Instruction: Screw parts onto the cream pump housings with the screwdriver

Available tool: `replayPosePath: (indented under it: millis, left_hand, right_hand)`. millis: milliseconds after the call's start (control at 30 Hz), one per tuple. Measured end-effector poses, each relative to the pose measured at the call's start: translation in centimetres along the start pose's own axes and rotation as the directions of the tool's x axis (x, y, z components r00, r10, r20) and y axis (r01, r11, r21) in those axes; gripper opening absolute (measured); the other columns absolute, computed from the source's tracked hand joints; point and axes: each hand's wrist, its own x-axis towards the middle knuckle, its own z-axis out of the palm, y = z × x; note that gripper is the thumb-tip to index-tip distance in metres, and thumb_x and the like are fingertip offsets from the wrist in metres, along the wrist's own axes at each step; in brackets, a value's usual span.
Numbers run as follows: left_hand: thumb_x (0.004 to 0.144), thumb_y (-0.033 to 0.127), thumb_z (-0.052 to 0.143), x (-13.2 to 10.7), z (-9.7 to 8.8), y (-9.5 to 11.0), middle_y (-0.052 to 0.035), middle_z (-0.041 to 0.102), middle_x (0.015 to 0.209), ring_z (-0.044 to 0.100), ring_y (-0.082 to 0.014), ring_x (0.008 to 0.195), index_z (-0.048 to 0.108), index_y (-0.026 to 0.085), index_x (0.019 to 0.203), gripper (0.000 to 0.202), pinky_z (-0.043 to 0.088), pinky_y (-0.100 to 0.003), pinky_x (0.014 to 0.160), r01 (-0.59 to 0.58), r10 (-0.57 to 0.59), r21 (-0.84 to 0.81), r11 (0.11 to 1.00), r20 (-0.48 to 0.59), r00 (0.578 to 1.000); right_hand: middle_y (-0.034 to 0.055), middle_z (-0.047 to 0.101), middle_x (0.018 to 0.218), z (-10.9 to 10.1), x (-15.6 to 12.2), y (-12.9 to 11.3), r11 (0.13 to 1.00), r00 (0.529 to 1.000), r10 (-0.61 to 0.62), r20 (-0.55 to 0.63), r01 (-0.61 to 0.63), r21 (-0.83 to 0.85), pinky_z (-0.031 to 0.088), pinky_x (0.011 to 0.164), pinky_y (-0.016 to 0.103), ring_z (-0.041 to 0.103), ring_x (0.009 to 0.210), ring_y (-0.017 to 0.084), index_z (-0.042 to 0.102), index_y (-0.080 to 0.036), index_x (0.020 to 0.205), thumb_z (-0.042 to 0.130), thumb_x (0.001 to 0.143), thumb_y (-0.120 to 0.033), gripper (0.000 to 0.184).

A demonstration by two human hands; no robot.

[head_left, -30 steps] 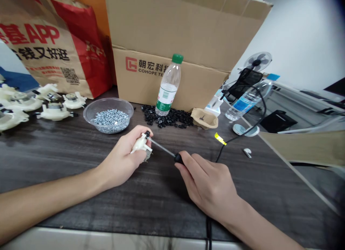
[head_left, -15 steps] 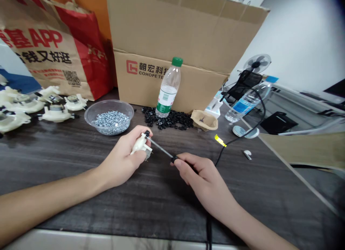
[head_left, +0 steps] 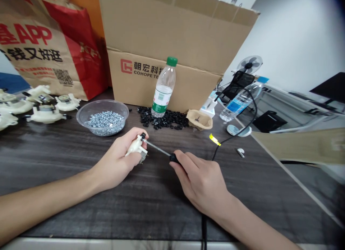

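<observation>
My left hand [head_left: 118,160] is closed around a white plastic motor housing [head_left: 135,145], holding it above the table. A small black clip [head_left: 142,136] sits at the housing's upper end, by my fingertips. My right hand [head_left: 201,180] grips the black handle of a screwdriver [head_left: 159,149]. The metal shaft points up and left, and its tip meets the black clip; whether a screw is there is too small to tell. Behind my left hand stands a clear plastic bowl [head_left: 81,119] of small silver screws [head_left: 106,121].
Several white motor housings [head_left: 45,114] lie at the left. Small black clips [head_left: 172,119] are heaped around a green-capped bottle [head_left: 163,93], before a cardboard box [head_left: 188,77]. To the right are a paper tray [head_left: 201,125], another bottle [head_left: 237,104], a black cable [head_left: 229,137] and a white earbud [head_left: 240,152].
My right hand has rolled over, turning the screwdriver, so its back now faces up more. The whole view has shifted slightly; the screwdriver tip stays at the clip.
</observation>
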Motion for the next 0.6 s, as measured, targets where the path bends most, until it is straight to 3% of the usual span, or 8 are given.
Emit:
replayPosePath:
  millis: [67, 167, 267, 400, 467, 600]
  left_hand:
    - [0.073, 0.011, 0.043, -0.2, -0.1, -0.1, 0.0018, 0.053, 0.088, 0.047, -0.0132, 0.071, 0.047, 0.025, 0.107, 0.037, 0.037, -0.026, 0.061, -0.052, 0.051, 0.080, 0.995, 0.013, 0.999]
    - [0.076, 0.012, 0.043, -0.6, -0.2, 0.0, 0.0019, 0.051, 0.086, 0.046, -0.0137, 0.070, 0.046, 0.025, 0.106, 0.033, 0.037, -0.027, 0.062, -0.110, 0.109, 0.162, 0.981, 0.016, 0.994]
    - [0.078, 0.012, 0.042, -0.8, -0.2, 0.5, 0.0026, 0.051, 0.086, 0.045, -0.0133, 0.069, 0.045, 0.025, 0.107, 0.032, 0.037, -0.028, 0.063, -0.176, 0.180, 0.222, 0.959, 0.000, 0.984]
    - [0.076, 0.008, 0.043, -0.7, -0.1, 1.2, 0.0036, 0.051, 0.084, 0.045, -0.0121, 0.069, 0.046, 0.023, 0.106, 0.034, 0.037, -0.026, 0.065, -0.213, 0.224, 0.273, 0.938, -0.007, 0.975]
    - [0.075, 0.007, 0.044, -0.6, -0.1, 1.2, 0.0036, 0.053, 0.086, 0.047, -0.0116, 0.070, 0.046, 0.022, 0.106, 0.035, 0.038, -0.025, 0.065, -0.204, 0.213, 0.247, 0.947, -0.013, 0.977]
    - [0.075, 0.007, 0.044, -0.4, 0.0, 1.0, 0.0030, 0.054, 0.089, 0.047, -0.0106, 0.070, 0.047, 0.022, 0.109, 0.037, 0.039, -0.022, 0.062, -0.148, 0.155, 0.135, 0.980, -0.041, 0.987]
  right_hand:
    - [0.0011, 0.061, 0.071, 0.0, -0.3, -0.4, 0.998, 1.000, 0.020, 0.010, -0.020, 0.056, 0.037, 0.048, 0.027, 0.056, 0.055, 0.015, 0.058, -0.014, 0.104, 0.044, 0.096, -0.023, 0.018]
    - [-0.0021, 0.058, 0.067, -0.3, -0.4, -1.1, 0.935, 0.982, 0.150, 0.112, -0.177, 0.307, 0.035, 0.051, 0.027, 0.053, 0.054, 0.013, 0.057, -0.019, 0.092, 0.041, 0.097, -0.025, 0.017]
    - [-0.0058, 0.049, 0.061, -0.8, 0.0, -1.5, 0.762, 0.926, 0.273, 0.261, -0.373, 0.529, 0.032, 0.052, 0.025, 0.044, 0.053, 0.010, 0.052, -0.021, 0.075, 0.042, 0.098, -0.034, 0.028]
    - [-0.0072, 0.036, 0.057, -1.0, 0.6, -1.5, 0.538, 0.857, 0.311, 0.410, -0.515, 0.668, 0.030, 0.051, 0.024, 0.035, 0.052, 0.009, 0.050, -0.021, 0.067, 0.042, 0.097, -0.044, 0.039]
    - [-0.0073, 0.040, 0.058, -0.9, 0.8, -1.3, 0.540, 0.853, 0.313, 0.418, -0.522, 0.660, 0.032, 0.051, 0.024, 0.039, 0.053, 0.010, 0.054, -0.022, 0.073, 0.045, 0.095, -0.044, 0.033]
    - [-0.0050, 0.058, 0.073, -0.5, 0.9, -0.5, 0.710, 0.903, 0.354, 0.243, -0.428, 0.559, 0.042, 0.058, 0.025, 0.055, 0.065, 0.013, 0.055, -0.023, 0.087, 0.060, 0.086, -0.031, 0.010]
